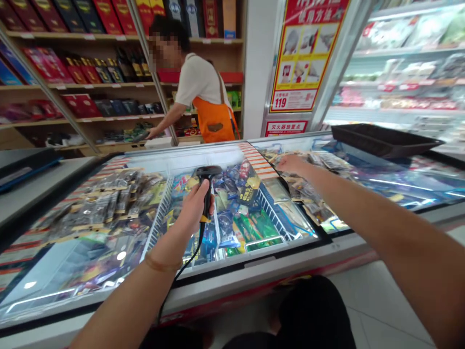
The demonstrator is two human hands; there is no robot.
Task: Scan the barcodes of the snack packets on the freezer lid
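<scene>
My left hand (196, 206) is wrapped around the handle of a black barcode scanner (208, 170), its head up and its cord (196, 249) trailing down past my wrist. Scanner and hand are above a chest freezer with a glass lid; bagged frozen goods (250, 228) in green, blue and yellow lie in white wire baskets (160, 211) below. Reaching to the far right, my right hand (292, 165) is at a spread of clear packets with brown contents (308, 186) on the freezer top. Its fingers are blurred and partly hidden, so their grip is unclear.
More clear packets (112, 198) cover the left lid. A black tray (385, 139) rests at the back right. Across the freezer, a person in an orange apron (214, 118) reaches toward shelves of boxes and bottles (119, 70). A lit display fridge (407, 72) stands right.
</scene>
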